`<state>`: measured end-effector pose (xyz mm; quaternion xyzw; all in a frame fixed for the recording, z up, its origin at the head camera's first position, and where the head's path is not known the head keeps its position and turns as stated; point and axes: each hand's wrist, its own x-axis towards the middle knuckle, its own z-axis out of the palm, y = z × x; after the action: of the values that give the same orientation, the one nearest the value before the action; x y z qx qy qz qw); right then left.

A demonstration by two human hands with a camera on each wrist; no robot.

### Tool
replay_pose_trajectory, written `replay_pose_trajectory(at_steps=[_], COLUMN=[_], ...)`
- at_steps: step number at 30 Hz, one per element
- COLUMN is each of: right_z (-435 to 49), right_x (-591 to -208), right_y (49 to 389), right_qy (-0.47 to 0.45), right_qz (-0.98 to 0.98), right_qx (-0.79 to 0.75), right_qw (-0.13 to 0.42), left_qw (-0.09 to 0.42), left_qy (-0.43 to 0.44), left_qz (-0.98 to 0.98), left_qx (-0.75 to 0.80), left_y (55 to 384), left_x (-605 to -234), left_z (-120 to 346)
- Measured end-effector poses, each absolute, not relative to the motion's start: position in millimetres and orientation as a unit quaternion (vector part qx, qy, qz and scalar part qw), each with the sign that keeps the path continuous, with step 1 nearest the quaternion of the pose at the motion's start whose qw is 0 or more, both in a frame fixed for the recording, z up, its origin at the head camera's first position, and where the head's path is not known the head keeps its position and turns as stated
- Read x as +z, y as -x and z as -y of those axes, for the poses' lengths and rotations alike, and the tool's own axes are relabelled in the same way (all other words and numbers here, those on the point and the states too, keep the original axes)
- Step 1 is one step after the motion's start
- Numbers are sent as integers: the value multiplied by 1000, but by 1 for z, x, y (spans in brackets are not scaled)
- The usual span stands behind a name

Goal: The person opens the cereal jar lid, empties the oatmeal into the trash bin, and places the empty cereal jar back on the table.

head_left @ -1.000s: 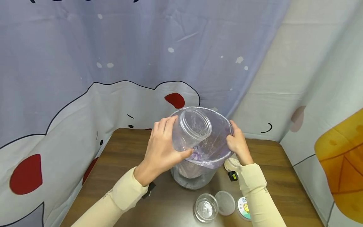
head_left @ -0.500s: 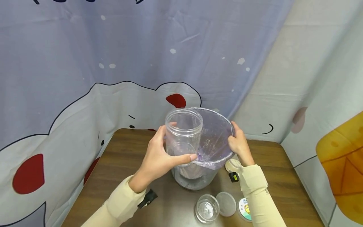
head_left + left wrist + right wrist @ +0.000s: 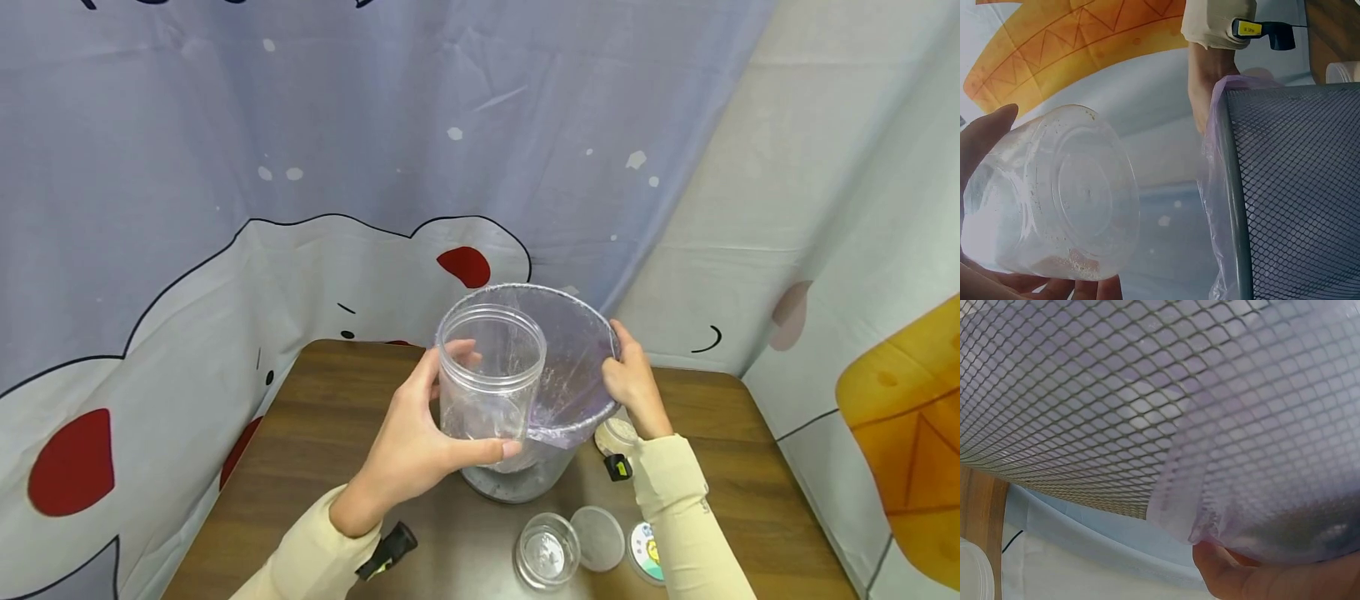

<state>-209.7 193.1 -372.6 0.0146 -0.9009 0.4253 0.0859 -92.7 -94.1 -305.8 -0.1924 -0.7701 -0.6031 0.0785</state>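
A clear plastic jar point(image 3: 487, 408), lidless and see-through, is gripped by my left hand point(image 3: 420, 433), thumb on its near side and fingers round the far side. Bits of residue cling near its base in the left wrist view. The jar stands nearly upright in front of a mesh trash bin point(image 3: 1304, 187) lined with a thin purple bag point(image 3: 573, 367). My right hand point(image 3: 633, 379) holds the bin's right rim with the bag folded over it. In the right wrist view, that hand's fingers point(image 3: 1222, 575) pinch the bag edge at the rim.
On the wooden table point(image 3: 337, 400), a small clear container point(image 3: 547, 550), a translucent lid point(image 3: 598, 539) and a round printed lid point(image 3: 647, 552) lie in front of the bin. Another tub with pale contents point(image 3: 617, 435) stands behind my right wrist. A patterned curtain point(image 3: 375, 125) hangs behind.
The jar was tilted over the bin's opening. My left hand has turned it nearly upright and brought it lower and nearer. My right hand keeps its hold on the rim.
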Motion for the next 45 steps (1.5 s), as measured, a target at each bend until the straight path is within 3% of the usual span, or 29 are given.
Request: replay_pose_trajectory(at_steps=[21, 45], right_z=[-194, -193], right_x=[-373, -373], right_y=[210, 209], right_qy=[-11, -21], right_qz=[903, 903], right_qx=[422, 418], right_qw=[85, 96], left_qw=[125, 135], left_qy=[229, 234], left_qz=[785, 800], left_qx=[-562, -537], left_y=[77, 74], left_x=[-322, -350], left_z=[87, 76])
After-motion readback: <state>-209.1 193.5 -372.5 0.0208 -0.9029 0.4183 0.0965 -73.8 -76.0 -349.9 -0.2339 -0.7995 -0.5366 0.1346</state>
